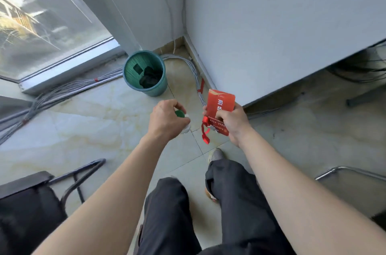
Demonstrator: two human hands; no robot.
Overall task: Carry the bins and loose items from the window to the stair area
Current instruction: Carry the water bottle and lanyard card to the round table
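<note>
Green bin stands on pale tile floor ahead of the left hand, well apart from it, tucked by the window frame and wall corner. Black lumps lie inside; can't tell what they are. Grey cable bundle runs along the window base, w/ another stretch curving behind the bin and down toward the right hand, taped w/ red tape. White panel rises just beyond the right hand. Dark chair sits below-left of the left arm, and a metal frame is out to the right of the right arm.

Writing: the red card shows large white Chinese characters, part-covered by fingers. Small white print on its lower strip is too small to read.

Left hand is knuckles-up, fingers curled round the neck of a clear bottle w/ green cap peeking out by the thumb. Right hand pinches the red card upright, thumb across its face, w/ a red ribbon dangling below. Both forearms are stretched fwd, hands near each other and apart.
</note>
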